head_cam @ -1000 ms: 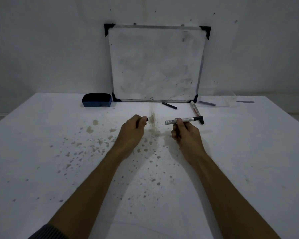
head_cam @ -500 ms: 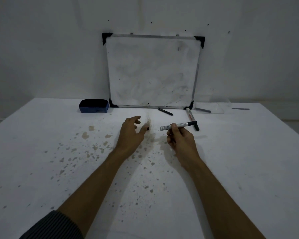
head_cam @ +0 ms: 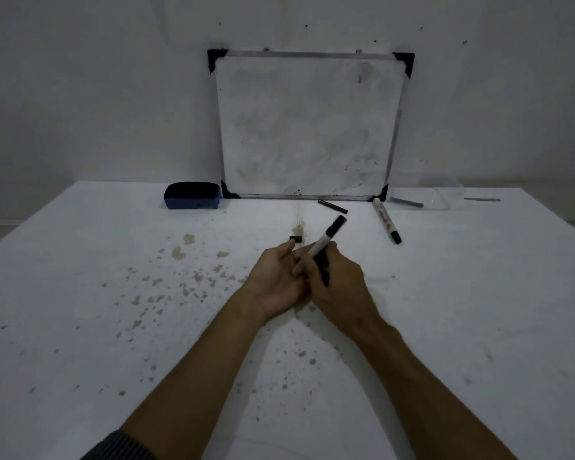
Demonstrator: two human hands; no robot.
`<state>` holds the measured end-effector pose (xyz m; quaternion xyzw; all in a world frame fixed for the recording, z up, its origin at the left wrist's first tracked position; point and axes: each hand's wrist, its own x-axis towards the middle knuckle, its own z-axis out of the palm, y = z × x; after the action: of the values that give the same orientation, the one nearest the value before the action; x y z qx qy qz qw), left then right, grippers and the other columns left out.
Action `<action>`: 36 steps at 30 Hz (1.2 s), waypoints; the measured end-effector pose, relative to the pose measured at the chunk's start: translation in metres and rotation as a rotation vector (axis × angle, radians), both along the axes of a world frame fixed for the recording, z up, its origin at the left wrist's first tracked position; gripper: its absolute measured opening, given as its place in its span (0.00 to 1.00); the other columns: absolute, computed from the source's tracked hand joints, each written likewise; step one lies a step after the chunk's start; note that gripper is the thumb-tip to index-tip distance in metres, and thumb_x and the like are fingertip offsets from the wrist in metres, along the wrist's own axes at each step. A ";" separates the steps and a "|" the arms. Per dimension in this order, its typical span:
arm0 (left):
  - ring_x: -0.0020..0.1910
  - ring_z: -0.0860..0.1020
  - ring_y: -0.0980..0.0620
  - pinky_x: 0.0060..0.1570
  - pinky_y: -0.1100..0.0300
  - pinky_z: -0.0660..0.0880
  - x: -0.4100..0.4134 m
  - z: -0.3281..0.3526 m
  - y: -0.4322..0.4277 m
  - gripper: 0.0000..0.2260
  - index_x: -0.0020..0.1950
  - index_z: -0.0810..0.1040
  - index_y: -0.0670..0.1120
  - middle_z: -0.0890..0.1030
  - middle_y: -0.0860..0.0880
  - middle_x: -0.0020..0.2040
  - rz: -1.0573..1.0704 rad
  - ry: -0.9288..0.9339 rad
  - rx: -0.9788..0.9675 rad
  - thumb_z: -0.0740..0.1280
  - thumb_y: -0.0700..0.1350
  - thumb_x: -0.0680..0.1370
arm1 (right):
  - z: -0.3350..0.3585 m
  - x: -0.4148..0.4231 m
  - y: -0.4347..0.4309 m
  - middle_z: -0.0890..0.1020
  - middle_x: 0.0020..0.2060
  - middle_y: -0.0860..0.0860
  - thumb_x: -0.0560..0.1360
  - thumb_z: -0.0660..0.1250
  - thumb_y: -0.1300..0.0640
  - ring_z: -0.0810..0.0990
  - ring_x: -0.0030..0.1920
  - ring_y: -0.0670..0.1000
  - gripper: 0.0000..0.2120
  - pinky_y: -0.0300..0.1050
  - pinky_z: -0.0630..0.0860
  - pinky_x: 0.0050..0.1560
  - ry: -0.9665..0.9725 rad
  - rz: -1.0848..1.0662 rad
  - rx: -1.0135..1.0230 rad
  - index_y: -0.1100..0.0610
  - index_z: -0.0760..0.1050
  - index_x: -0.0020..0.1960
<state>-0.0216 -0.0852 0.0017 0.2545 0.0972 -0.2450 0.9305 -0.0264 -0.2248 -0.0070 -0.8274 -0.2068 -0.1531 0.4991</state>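
Far left, by the wall: blue-and-black block eraser (head_cam: 192, 195) on the white stained tabletop (head_cam: 478, 293). Centre: left hand (head_cam: 276, 280) palm up, grip released, fingers relaxed against the lower end of the pen. Small black pen cap (head_cam: 295, 239) lies on the tabletop just beyond its fingertips. White framed whiteboard (head_cam: 309, 127) leans on the wall behind. Grey-barrelled black-tipped marker pen (head_cam: 326, 240) tilted, tip up and away, grasped by the right hand (head_cam: 337, 283). Right: red-labelled white marker (head_cam: 386, 220) lying flat.
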 end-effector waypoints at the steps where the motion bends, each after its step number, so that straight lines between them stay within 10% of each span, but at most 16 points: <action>1: 0.35 0.77 0.53 0.50 0.61 0.75 0.002 -0.001 0.001 0.23 0.68 0.77 0.33 0.81 0.42 0.41 0.009 -0.002 -0.002 0.56 0.50 0.87 | -0.002 0.001 0.002 0.84 0.41 0.44 0.83 0.64 0.49 0.83 0.42 0.36 0.08 0.28 0.76 0.36 0.027 -0.019 -0.009 0.52 0.75 0.56; 7: 0.36 0.86 0.45 0.39 0.55 0.84 0.005 -0.002 -0.001 0.22 0.59 0.84 0.32 0.86 0.39 0.40 0.031 -0.069 0.048 0.57 0.47 0.86 | 0.001 0.002 -0.005 0.86 0.41 0.44 0.83 0.63 0.45 0.85 0.40 0.42 0.11 0.34 0.80 0.38 0.025 -0.043 0.067 0.51 0.77 0.57; 17: 0.58 0.85 0.39 0.55 0.49 0.83 0.001 0.006 0.007 0.17 0.60 0.81 0.31 0.84 0.34 0.61 -0.089 -0.117 0.196 0.63 0.44 0.85 | 0.008 0.011 -0.020 0.84 0.40 0.41 0.83 0.64 0.44 0.82 0.38 0.38 0.11 0.30 0.76 0.37 0.196 -0.141 0.242 0.50 0.79 0.50; 21: 0.42 0.84 0.51 0.43 0.59 0.83 0.003 0.007 0.018 0.15 0.60 0.85 0.35 0.87 0.42 0.51 -0.138 -0.175 0.476 0.64 0.44 0.85 | 0.008 0.021 -0.035 0.76 0.24 0.41 0.82 0.64 0.43 0.69 0.24 0.41 0.18 0.35 0.66 0.25 0.450 -0.120 0.463 0.56 0.81 0.48; 27: 0.39 0.82 0.54 0.41 0.62 0.82 0.007 0.009 0.037 0.10 0.58 0.87 0.37 0.86 0.45 0.45 -0.132 -0.310 0.719 0.67 0.41 0.83 | 0.013 0.034 -0.047 0.83 0.37 0.53 0.84 0.62 0.55 0.72 0.29 0.47 0.11 0.41 0.66 0.29 0.694 -0.079 0.814 0.60 0.80 0.57; 32: 0.39 0.84 0.55 0.41 0.62 0.82 0.011 0.003 0.047 0.06 0.54 0.87 0.44 0.89 0.46 0.46 0.164 -0.372 0.905 0.72 0.40 0.80 | 0.004 0.025 -0.052 0.79 0.41 0.52 0.86 0.55 0.51 0.76 0.37 0.47 0.14 0.41 0.72 0.37 0.253 -0.187 -0.091 0.57 0.74 0.63; 36: 0.40 0.85 0.53 0.44 0.61 0.82 0.011 -0.004 0.044 0.05 0.49 0.89 0.54 0.89 0.48 0.46 0.260 -0.448 0.995 0.75 0.43 0.78 | 0.000 0.022 -0.044 0.78 0.48 0.54 0.84 0.62 0.50 0.75 0.44 0.49 0.23 0.38 0.70 0.46 0.138 -0.205 -0.406 0.60 0.69 0.75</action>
<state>-0.0111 -0.0413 -0.0026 0.6945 0.0315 0.0073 0.7187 -0.0040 -0.2693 -0.0068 -0.9360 -0.1136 -0.1012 0.3174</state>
